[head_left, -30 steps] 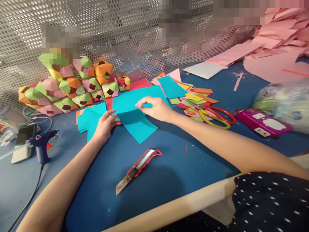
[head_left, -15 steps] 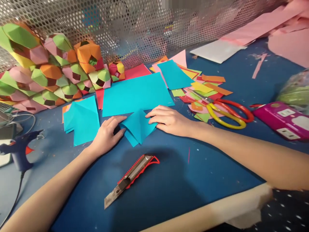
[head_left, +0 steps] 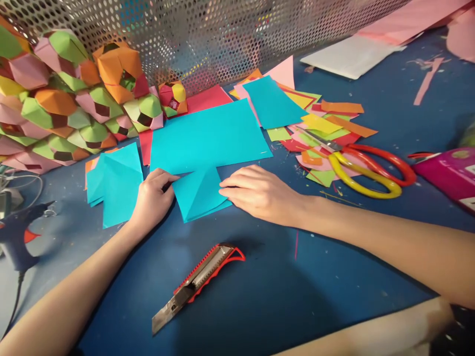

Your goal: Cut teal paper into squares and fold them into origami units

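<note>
A folded sheet of blue paper (head_left: 202, 193) lies between my hands, with a slanting crease and its layers showing along the front edge. My left hand (head_left: 153, 200) pinches its left corner between thumb and forefinger. On the opposite side, my right hand (head_left: 261, 193) grips the right edge, its fingers close together and the thumb hidden. Directly behind lies a flat blue rectangle of paper (head_left: 210, 136). Some folded blue pieces (head_left: 120, 185) rest just left of my left hand. In front of both hands is a red utility knife (head_left: 200, 282) with its blade out.
Scissors (head_left: 371, 170) with red and yellow handles lie on coloured paper scraps (head_left: 315, 128) to the right. Joined paper shapes (head_left: 74, 104) stand back left against a perforated metal panel (head_left: 208, 44). A glue gun (head_left: 22, 237) sits far left, a magenta power strip (head_left: 452, 173) far right.
The folded blue paper has flattened and its front flap now lines up along a slanting edge. My right hand has shifted slightly forward along its side. The camera view has moved a little.
</note>
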`<state>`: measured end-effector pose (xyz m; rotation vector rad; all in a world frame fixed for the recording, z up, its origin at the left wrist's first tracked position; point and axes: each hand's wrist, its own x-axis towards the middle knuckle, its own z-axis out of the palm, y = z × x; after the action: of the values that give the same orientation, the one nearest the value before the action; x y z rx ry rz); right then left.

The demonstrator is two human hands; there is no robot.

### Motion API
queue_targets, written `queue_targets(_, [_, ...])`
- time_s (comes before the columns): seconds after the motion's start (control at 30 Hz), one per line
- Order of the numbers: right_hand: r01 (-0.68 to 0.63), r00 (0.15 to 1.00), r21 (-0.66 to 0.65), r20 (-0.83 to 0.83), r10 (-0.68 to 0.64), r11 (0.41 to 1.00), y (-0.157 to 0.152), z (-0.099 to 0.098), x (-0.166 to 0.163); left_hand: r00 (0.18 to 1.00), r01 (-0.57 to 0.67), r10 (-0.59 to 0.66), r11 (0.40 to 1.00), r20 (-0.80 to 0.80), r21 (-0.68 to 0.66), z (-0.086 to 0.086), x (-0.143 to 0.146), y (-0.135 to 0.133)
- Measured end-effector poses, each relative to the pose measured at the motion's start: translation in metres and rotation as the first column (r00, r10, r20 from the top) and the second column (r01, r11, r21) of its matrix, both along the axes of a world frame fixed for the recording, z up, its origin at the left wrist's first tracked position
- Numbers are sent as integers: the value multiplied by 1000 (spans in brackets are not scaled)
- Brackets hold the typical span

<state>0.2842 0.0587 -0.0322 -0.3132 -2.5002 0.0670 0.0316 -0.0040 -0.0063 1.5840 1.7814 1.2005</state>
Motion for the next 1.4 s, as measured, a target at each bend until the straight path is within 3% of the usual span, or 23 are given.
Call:
queue_targets(0.23, [-33, 999, -4, 22, 34, 999, -10, 0, -2, 909, 105, -73, 993, -409, 55, -3, -10, -1])
queue_targets(0.43, [-2, 1000, 11, 9, 2, 1000, -10, 0, -2, 846, 132, -86, 990, -526, 51, -2, -17, -3])
queue_targets(0.57, [7, 1000, 11, 20, -7, 1000, -11, 2, -2, 799, 137, 55, 953, -599, 271, 8, -8, -22])
queue_targets(0.63, [5, 1000, 7, 26, -6, 1000, -11, 2, -2, 739, 227, 93, 898, -667, 377, 15, 3, -36])
queue_targets(0.73, [-2, 999, -6, 38, 3, 1000, -11, 2, 0, 601, 500, -160, 840, -783, 213, 19, 18, -53])
queue_targets(0.83, [-17, 999, -24, 43, 18, 1000, -10, 2, 2, 526, 569, -319, 821, -788, 48, 13, 25, -58])
queue_targets(1.1, [-44, 999, -37, 6, 44, 998, -4, 1, 4, 604, 532, -358, 847, -712, 25, 4, 19, -53])
queue_targets(1.4, [-68, 998, -38, -16, 68, 997, -2, 3, 5, 497, 499, -318, 866, -807, -34, 9, 26, -63])
